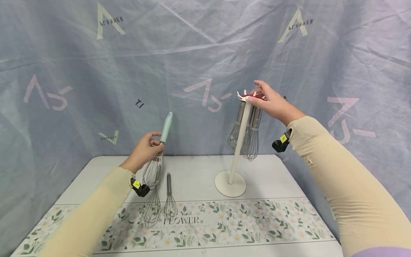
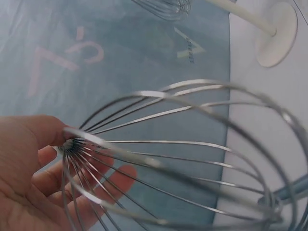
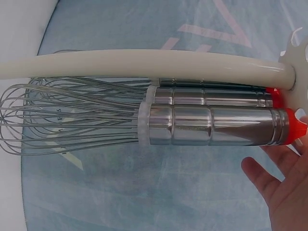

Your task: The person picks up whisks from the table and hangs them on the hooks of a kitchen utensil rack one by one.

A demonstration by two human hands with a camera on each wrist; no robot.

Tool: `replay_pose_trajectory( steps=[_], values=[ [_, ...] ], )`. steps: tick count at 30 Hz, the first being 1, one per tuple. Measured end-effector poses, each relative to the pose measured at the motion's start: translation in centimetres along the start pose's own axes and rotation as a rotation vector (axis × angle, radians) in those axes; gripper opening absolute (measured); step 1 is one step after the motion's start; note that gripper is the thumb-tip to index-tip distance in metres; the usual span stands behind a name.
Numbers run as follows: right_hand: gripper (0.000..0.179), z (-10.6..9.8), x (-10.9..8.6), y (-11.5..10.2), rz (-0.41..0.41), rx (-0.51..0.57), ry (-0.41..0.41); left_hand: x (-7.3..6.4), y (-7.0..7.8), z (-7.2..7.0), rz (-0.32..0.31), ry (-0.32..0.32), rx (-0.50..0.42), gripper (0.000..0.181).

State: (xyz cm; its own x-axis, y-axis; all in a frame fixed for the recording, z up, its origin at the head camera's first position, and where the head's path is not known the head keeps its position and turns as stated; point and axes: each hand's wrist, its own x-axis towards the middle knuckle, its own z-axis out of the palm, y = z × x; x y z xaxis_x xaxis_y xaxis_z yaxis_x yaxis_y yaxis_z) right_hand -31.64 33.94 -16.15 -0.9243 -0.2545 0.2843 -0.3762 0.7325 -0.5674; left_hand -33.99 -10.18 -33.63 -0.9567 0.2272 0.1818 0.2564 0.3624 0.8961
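My left hand point(image 1: 146, 150) pinches a whisk with a mint-green handle point(image 1: 166, 127) near its neck. The handle points up and the wire loops point(image 2: 192, 154) hang below, over the table. At the right, my right hand point(image 1: 273, 101) grips the hooked top of a cream whisk stand point(image 1: 239, 146), thumb on the rim. Steel-handled whisks point(image 3: 211, 125) with red ends hang from the hooks beside the post. In the right wrist view, one finger point(image 3: 260, 175) stands off from the whisks; the rest of the grip is partly hidden.
Two whisks lie on the white table point(image 1: 192, 175): a small steel one point(image 1: 169, 185) and another point(image 1: 152, 210), partly hidden behind the held whisk. The stand's round base point(image 1: 221, 184) rests on the table. A floral strip crosses the front; grey-blue cloth point(image 1: 179, 53) hangs behind.
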Motion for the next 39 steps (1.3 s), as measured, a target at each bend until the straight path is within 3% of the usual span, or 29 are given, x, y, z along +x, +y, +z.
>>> replay_pose_trajectory(
  steps=[15,21,39],
  values=[
    [0.086,-0.1,-0.2,-0.2,0.001,-0.02,-0.002,1.0,4.6,2.2,0.102,-0.046,-0.001,0.053],
    [0.085,-0.2,-0.1,0.0,-0.004,-0.024,-0.005,1.1,6.6,3.3,0.111,-0.049,-0.002,0.052],
    [0.086,-0.2,-0.1,0.1,0.005,-0.027,-0.005,1.0,10.7,6.1,0.265,-0.072,0.045,0.05]
  ],
)
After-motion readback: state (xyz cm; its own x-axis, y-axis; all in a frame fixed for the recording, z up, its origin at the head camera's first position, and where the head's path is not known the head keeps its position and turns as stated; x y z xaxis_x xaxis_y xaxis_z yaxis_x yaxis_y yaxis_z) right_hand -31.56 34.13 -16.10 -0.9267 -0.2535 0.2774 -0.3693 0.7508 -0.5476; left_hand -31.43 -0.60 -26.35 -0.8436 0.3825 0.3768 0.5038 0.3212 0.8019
